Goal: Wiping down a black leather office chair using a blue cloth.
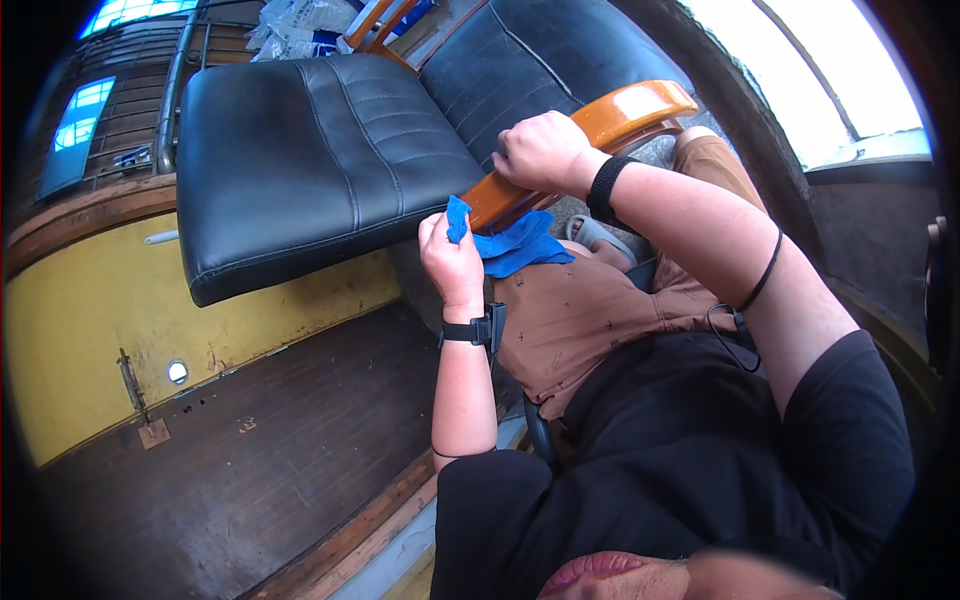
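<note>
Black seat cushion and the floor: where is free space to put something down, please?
The black seat cushion is bare. The dark wooden floor between the yellow wall and the person's legs is bare too. It is crowded at the orange wooden armrest: the right hand grips it, the left hand presses a blue cloth.

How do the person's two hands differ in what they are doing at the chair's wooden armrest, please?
The left hand grips a blue cloth below the near end of the orange wooden armrest; the right hand holds no cloth and clasps the armrest from above. The left hand sits lower and nearer the black seat cushion; the right sits higher, further along the wood. Both wear a black wrist strap.
</note>
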A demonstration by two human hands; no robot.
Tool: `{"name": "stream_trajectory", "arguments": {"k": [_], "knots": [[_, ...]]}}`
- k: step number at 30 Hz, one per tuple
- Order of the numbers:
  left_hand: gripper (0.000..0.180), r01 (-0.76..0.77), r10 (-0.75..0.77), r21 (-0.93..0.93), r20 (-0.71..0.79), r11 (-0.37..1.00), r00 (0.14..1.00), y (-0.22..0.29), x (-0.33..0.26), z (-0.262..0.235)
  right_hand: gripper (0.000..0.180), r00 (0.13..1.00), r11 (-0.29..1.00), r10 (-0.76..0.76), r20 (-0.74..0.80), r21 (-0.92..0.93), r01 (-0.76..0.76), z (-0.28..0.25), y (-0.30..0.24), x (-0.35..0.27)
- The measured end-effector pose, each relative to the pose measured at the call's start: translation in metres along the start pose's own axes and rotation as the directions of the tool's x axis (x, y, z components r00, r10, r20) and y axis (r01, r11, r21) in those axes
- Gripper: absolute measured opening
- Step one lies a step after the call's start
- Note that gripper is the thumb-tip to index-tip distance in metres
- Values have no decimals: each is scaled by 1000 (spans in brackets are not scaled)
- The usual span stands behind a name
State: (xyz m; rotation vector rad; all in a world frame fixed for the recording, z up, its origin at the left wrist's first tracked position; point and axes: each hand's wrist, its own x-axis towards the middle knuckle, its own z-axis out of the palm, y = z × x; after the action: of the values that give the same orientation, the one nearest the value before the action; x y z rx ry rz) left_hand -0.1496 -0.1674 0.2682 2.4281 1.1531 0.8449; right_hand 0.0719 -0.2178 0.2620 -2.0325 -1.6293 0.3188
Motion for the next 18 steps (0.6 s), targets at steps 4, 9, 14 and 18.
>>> {"name": "stream_trajectory", "arguments": {"k": [4, 9, 14, 18], "knots": [[12, 44, -44, 9, 16, 999, 999, -4, 8, -1, 36, 1000, 1000, 7, 19, -2, -7, -1, -2, 1], [12, 65, -65, 22, -23, 998, 998, -11, 12, 5, 37, 1000, 1000, 7, 10, 9, -8, 2, -2, 1], [11, -12, 12, -27, 23, 1000, 1000, 0, -1, -1, 36, 997, 999, 41, 72, 1, -41, -10, -4, -1], [11, 1, 1, -38, 48, 999, 999, -7, 5, -4, 37, 998, 999, 38, 46, 2, -38, -1, -1, 1]]}}
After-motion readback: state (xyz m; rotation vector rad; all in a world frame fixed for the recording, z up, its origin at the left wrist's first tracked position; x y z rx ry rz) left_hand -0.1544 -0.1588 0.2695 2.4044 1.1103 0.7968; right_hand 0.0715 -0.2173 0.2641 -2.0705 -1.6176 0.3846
